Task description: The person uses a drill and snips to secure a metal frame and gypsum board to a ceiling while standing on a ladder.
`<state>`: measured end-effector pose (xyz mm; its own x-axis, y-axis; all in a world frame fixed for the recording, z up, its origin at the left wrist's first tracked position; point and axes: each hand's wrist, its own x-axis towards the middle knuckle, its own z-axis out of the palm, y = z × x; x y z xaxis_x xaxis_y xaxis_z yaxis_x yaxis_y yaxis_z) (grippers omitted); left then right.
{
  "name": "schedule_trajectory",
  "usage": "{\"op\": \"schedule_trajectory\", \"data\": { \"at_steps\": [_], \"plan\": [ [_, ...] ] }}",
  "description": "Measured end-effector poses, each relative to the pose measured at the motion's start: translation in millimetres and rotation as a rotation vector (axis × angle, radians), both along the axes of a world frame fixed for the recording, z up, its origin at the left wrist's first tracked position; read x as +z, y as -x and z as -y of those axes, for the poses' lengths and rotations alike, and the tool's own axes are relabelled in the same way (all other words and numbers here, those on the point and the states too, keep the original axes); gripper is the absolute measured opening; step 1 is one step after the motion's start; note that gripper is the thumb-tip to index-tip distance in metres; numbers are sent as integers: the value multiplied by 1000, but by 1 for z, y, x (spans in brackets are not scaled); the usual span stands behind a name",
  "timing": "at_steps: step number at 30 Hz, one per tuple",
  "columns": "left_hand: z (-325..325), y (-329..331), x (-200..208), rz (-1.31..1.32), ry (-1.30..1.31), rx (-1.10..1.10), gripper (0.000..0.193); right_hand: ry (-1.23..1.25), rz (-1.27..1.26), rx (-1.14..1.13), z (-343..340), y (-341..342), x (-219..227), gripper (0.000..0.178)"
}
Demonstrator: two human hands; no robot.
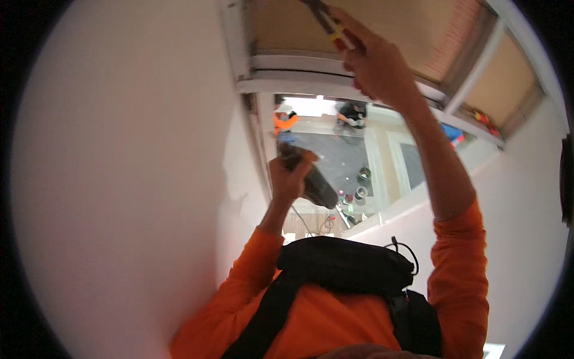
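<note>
Raised high at the top of the view, my right hand [382, 69] is closed around the handles of pliers [327, 23] with red and yellow grips. The dark jaws point up and left in front of a brown board [382, 30] set in a pale frame, and their tip is cut off by the top edge. Lower and to the left, my left hand [290, 176] is wrapped around a dark, long cylindrical object [318, 186], tilted down to the right. Motion blur hides what kind of thing it is.
A pale wall [125, 179] rises close on my left. Frame bars [305, 81] cross ahead, and a small red and yellow item [481, 119] lies on the right ledge. Far below, two people [351, 113] and buckets [361, 192] are on a grey floor [341, 155]. A black pouch [347, 263] hangs at my chest.
</note>
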<state>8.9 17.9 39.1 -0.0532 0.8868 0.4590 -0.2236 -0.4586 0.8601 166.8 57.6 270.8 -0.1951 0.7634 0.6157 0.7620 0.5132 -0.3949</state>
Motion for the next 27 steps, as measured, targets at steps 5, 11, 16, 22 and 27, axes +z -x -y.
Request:
{"op": "schedule_trajectory", "data": {
  "at_steps": [5,11,16,22,27],
  "plan": [
    [-23,23,59,-75,-31,199,28,-11,183,-216,19,-26,-34,63],
    [-74,2,133,-206,-188,333,46,67,311,-195,-1,-80,-49,59],
    [-109,40,127,-531,101,360,50,363,297,-44,-7,-61,-33,51],
    [-92,-15,81,-404,-135,475,38,323,115,-46,5,-34,39,46],
    [-93,-11,58,-169,-175,532,48,310,212,-32,-28,19,27,49]
  ]
}}
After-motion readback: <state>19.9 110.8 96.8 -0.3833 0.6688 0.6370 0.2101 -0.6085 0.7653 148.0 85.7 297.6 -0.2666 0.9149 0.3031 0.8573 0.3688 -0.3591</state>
